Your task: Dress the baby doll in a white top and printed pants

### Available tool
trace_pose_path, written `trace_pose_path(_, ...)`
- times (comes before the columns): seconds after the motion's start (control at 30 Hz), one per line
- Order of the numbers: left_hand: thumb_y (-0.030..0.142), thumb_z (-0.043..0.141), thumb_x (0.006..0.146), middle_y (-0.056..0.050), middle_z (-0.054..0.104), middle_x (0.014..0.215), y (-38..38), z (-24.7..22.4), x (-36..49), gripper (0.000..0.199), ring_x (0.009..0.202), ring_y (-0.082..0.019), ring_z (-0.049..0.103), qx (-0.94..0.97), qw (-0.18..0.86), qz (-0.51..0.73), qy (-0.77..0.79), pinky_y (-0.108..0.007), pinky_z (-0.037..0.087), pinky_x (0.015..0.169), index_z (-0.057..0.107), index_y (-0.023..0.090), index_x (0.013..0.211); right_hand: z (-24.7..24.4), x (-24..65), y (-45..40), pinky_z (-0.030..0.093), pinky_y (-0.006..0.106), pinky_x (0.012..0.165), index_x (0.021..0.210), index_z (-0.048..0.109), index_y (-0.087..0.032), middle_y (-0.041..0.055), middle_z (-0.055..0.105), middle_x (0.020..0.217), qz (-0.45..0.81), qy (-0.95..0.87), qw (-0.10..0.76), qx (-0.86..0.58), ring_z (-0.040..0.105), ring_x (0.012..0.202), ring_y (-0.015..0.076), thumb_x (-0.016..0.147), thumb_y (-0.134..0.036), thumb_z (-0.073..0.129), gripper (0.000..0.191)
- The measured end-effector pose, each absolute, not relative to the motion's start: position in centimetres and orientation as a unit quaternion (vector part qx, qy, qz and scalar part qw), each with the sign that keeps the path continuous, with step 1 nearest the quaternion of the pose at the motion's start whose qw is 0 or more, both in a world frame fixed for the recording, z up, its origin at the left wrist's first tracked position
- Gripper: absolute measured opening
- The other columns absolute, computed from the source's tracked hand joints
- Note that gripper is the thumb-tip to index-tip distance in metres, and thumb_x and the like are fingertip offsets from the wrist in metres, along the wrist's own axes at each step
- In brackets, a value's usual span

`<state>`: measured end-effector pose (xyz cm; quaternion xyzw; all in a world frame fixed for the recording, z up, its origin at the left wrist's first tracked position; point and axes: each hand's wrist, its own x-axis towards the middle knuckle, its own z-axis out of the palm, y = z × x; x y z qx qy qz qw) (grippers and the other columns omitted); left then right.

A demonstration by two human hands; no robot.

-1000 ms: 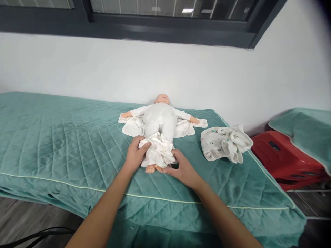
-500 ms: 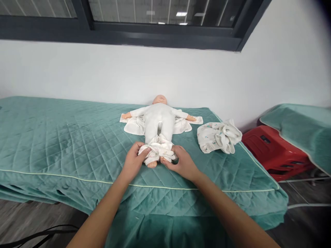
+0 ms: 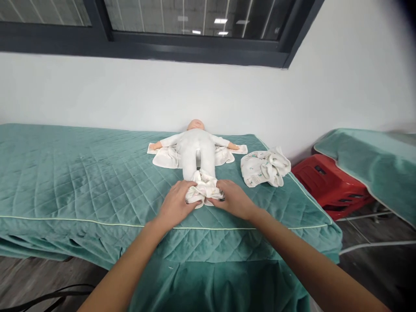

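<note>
A doll [image 3: 196, 145] with a white cloth body lies on its back, head toward the wall and arms spread over a light printed garment [image 3: 165, 158]. Bunched white printed cloth [image 3: 204, 187] surrounds the lower ends of its legs, and the feet are hidden. My left hand [image 3: 177, 203] grips the left side of this cloth between thumb and fingers. On the right side, my right hand [image 3: 234, 200] pinches the same cloth.
A crumpled printed cloth [image 3: 264, 167] lies to the right on the green quilted bed cover [image 3: 81, 173]. Beyond the bed's right edge are a red plastic stool [image 3: 328, 184] and another green cover [image 3: 367, 151]. Behind are a white wall and dark-framed window [image 3: 195, 47].
My left hand has moved round the cloth's left side, and the cloth is gathered more narrowly. The doll's foot that showed below it is now hidden. The view has shifted slightly.
</note>
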<state>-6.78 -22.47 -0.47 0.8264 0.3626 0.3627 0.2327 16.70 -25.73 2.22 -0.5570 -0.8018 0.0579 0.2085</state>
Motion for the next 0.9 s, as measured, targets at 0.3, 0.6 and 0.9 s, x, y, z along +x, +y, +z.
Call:
trace_pose_path(0.3, 0.017, 0.068, 0.065, 0.0, 0.071, 0.098, -23.4, 2.5, -6.5, 0.036, 0.09, -0.021, 0.065, 0.691, 0.468, 0.36, 0.416, -0.03, 0.051, 0.079, 0.066, 0.022, 0.1, 4.2, 16.7, -27.8, 0.036, 0.027, 0.06, 0.084, 0.059, -0.022, -0.0016, 0.065, 0.075, 0.166, -0.731, 0.237, -0.618, 0.057, 0.068, 0.0169, 0.082, -0.043, 0.068, 0.023)
trace_pose_path(0.6, 0.019, 0.071, 0.057, 0.001, 0.066, 0.079, -24.6, 6.2, -7.4, 0.041, 0.068, -0.015, 0.059, 0.551, 0.655, 0.326, 0.401, -0.023, 0.043, 0.06, 0.067, 0.017, 0.098, 8.5, 16.5, -28.4, 0.044, 0.026, 0.057, 0.084, 0.068, -0.02, -0.0002, 0.069, 0.078, 0.437, -0.655, 0.249, -0.565, 0.062, 0.069, 0.0179, 0.074, -0.052, 0.074, 0.035)
trace_pose_path(0.9, 0.034, 0.079, 0.064, -0.005, 0.067, 0.104, -22.1, 14.0, -10.9, 0.043, 0.093, -0.022, 0.063, 0.721, 0.595, 0.151, 0.321, -0.028, 0.049, 0.075, 0.065, 0.02, 0.103, 14.8, 18.0, -27.4, 0.049, 0.034, 0.079, 0.091, 0.072, -0.021, 0.004, 0.071, 0.097, 0.462, -0.716, 0.223, -0.474, 0.063, 0.089, 0.0216, 0.088, -0.062, 0.057, 0.043)
